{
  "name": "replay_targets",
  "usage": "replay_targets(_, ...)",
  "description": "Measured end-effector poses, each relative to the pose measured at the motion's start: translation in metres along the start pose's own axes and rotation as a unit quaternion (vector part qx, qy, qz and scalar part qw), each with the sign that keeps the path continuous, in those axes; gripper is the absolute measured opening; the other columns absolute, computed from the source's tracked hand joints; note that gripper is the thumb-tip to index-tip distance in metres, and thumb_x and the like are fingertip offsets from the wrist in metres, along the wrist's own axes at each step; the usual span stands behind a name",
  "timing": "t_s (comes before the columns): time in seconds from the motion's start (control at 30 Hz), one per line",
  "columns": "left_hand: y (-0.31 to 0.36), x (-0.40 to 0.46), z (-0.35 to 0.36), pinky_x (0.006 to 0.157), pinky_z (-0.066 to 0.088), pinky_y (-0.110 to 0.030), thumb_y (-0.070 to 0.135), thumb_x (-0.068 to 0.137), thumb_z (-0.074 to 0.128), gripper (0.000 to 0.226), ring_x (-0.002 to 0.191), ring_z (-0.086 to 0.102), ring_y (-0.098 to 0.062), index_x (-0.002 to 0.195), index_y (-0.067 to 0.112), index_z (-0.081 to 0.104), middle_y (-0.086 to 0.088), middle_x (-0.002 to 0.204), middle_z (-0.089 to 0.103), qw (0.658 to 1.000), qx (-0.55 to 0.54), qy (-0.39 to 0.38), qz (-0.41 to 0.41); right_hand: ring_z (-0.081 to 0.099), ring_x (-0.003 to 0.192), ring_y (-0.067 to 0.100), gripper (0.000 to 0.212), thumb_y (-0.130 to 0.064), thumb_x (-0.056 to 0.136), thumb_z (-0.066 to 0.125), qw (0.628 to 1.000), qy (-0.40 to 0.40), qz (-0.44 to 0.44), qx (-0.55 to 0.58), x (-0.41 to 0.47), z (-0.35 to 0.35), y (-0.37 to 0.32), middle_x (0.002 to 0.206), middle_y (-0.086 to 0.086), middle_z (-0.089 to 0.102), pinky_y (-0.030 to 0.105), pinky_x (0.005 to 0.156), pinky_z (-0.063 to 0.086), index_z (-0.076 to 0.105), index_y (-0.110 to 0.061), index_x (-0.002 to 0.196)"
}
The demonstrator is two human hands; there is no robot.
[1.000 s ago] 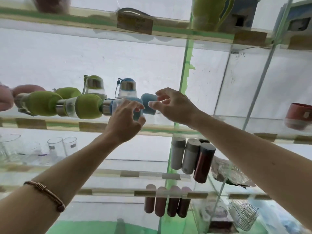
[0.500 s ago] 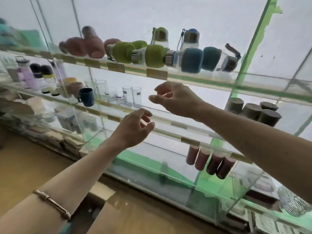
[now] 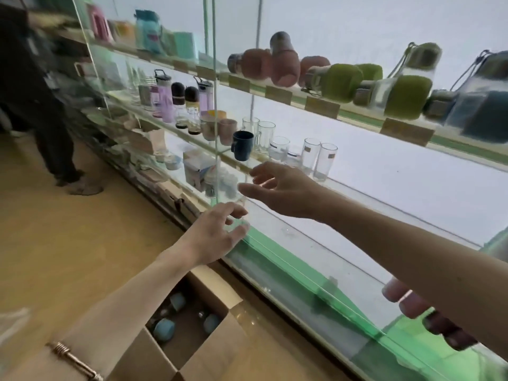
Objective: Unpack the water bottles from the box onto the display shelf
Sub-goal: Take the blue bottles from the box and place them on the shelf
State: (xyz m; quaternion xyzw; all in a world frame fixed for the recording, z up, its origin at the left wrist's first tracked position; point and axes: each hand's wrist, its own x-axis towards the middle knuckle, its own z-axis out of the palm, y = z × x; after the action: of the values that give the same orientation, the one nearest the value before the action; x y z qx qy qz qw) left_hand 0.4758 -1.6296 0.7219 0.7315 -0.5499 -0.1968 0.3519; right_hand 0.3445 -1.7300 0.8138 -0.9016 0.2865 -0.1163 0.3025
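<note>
An open cardboard box (image 3: 211, 287) stands on the floor under my left forearm, with blue-sleeved water bottles (image 3: 164, 329) lying inside. On the upper glass display shelf (image 3: 321, 105) lie pink bottles (image 3: 283, 61), green-sleeved bottles (image 3: 406, 96) and blue-sleeved bottles (image 3: 478, 116), on their sides or upright. My left hand (image 3: 217, 232) hovers empty above the box with fingers spread. My right hand (image 3: 283, 188) is also empty, fingers relaxed, in front of the lower shelves.
Drinking glasses (image 3: 319, 158) and a dark blue mug (image 3: 242, 145) stand on the middle shelf, with purple bottles (image 3: 165, 99) further left. Dark maroon flasks (image 3: 439, 325) lie at the lower right. A person in dark clothes (image 3: 41, 105) stands at the far left on the tan floor.
Both hands have come away from the blue bottle on the upper shelf and dropped lower. The view has swung down and left, bringing the box into sight.
</note>
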Motion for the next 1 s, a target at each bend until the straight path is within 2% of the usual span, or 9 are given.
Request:
replay_targets(0.1, -0.044, 0.001, -0.024, 0.089, 0.041, -0.022, 0.034, 0.091, 0.058, 0.034, 0.105, 0.054, -0.009, 0.123, 0.023, 0.054, 0.008, 0.118, 0.054, 0.999, 0.0, 0.001, -0.033, 0.057, 0.109, 0.015, 0.057, -0.054, 0.086, 0.057, 1.0, -0.021, -0.005, -0.01, 0.038, 0.033, -0.017, 0.124, -0.002, 0.059, 0.037, 0.095, 0.049, 0.051, -0.019, 0.131)
replay_targets(0.27, -0.129, -0.003, -0.041, 0.082, 0.039, -0.018, 0.029, 0.091, 0.058, 0.026, 0.098, 0.054, -0.01, 0.116, 0.023, 0.057, 0.004, 0.114, 0.054, 0.993, -0.002, -0.003, -0.116, 0.057, 0.107, 0.014, 0.057, -0.056, 0.087, 0.056, 0.997, -0.078, -0.008, -0.018, 0.092, 0.1, -0.038, 0.12, -0.003, 0.058, 0.031, 0.091, 0.049, 0.049, -0.02, 0.132)
replay_targets(0.4, -0.199, -0.009, -0.032, 0.08, 0.04, -0.018, 0.02, 0.09, 0.059, 0.019, 0.09, 0.053, -0.01, 0.11, 0.019, 0.058, 0.0, 0.108, 0.053, 0.982, -0.009, -0.007, -0.187, 0.057, 0.104, 0.015, 0.061, -0.058, 0.088, 0.053, 0.99, -0.141, 0.005, -0.028, 0.126, 0.155, -0.033, 0.119, 0.0, 0.059, 0.033, 0.09, 0.05, 0.047, -0.018, 0.134)
replay_targets(0.47, -0.226, -0.011, -0.022, 0.076, 0.042, -0.01, 0.016, 0.09, 0.059, 0.021, 0.087, 0.05, -0.01, 0.111, 0.015, 0.059, 0.0, 0.106, 0.053, 0.979, -0.005, -0.009, -0.204, 0.056, 0.103, 0.013, 0.061, -0.058, 0.089, 0.051, 0.983, -0.182, 0.012, -0.032, 0.142, 0.18, -0.024, 0.121, -0.001, 0.058, 0.029, 0.087, 0.049, 0.046, -0.018, 0.134)
replay_targets(0.53, -0.248, -0.008, -0.016, 0.071, 0.037, -0.005, 0.017, 0.091, 0.058, 0.025, 0.088, 0.05, -0.01, 0.115, 0.014, 0.058, 0.001, 0.107, 0.052, 0.975, -0.001, -0.021, -0.223, 0.054, 0.105, 0.013, 0.06, -0.058, 0.089, 0.051, 0.977, -0.211, 0.023, -0.029, 0.161, 0.2, -0.014, 0.124, -0.001, 0.057, 0.026, 0.087, 0.046, 0.046, -0.019, 0.134)
replay_targets(0.67, -0.293, 0.011, -0.014, 0.083, 0.036, -0.017, 0.022, 0.092, 0.056, 0.027, 0.09, 0.049, -0.009, 0.118, 0.018, 0.056, 0.006, 0.106, 0.048, 0.963, 0.001, -0.022, -0.269, 0.054, 0.111, 0.014, 0.063, -0.06, 0.088, 0.052, 0.968, -0.247, 0.035, -0.012, 0.21, 0.233, 0.004, 0.126, -0.001, 0.056, 0.027, 0.091, 0.045, 0.045, -0.019, 0.136)
replay_targets(0.87, -0.355, 0.044, -0.013, 0.086, 0.038, -0.02, 0.018, 0.092, 0.054, 0.025, 0.092, 0.049, -0.011, 0.117, 0.017, 0.056, 0.003, 0.108, 0.048, 0.939, 0.0, 0.022, -0.344, 0.054, 0.113, 0.016, 0.062, -0.058, 0.089, 0.051, 0.951, -0.305, 0.044, -0.001, 0.292, 0.283, 0.035, 0.127, 0.0, 0.055, 0.028, 0.091, 0.045, 0.044, -0.018, 0.136)
replay_targets(0.93, -0.376, 0.049, -0.009, 0.086, 0.037, -0.02, 0.019, 0.093, 0.053, 0.027, 0.093, 0.05, -0.012, 0.12, 0.018, 0.054, 0.004, 0.108, 0.047, 0.928, 0.01, 0.012, -0.371, 0.054, 0.112, 0.017, 0.061, -0.056, 0.09, 0.051, 0.944, -0.324, 0.062, 0.005, 0.31, 0.302, 0.049, 0.126, 0.001, 0.055, 0.028, 0.089, 0.045, 0.044, -0.017, 0.136)
replay_targets(1.0, -0.397, 0.05, -0.001, 0.089, 0.039, -0.022, 0.021, 0.094, 0.05, 0.03, 0.1, 0.053, -0.014, 0.124, 0.018, 0.052, 0.004, 0.113, 0.047, 0.919, 0.023, -0.03, -0.393, 0.055, 0.111, 0.018, 0.059, -0.054, 0.091, 0.051, 0.938, -0.338, 0.082, 0.006, 0.321, 0.323, 0.065, 0.124, 0.003, 0.058, 0.029, 0.089, 0.046, 0.045, -0.015, 0.135)
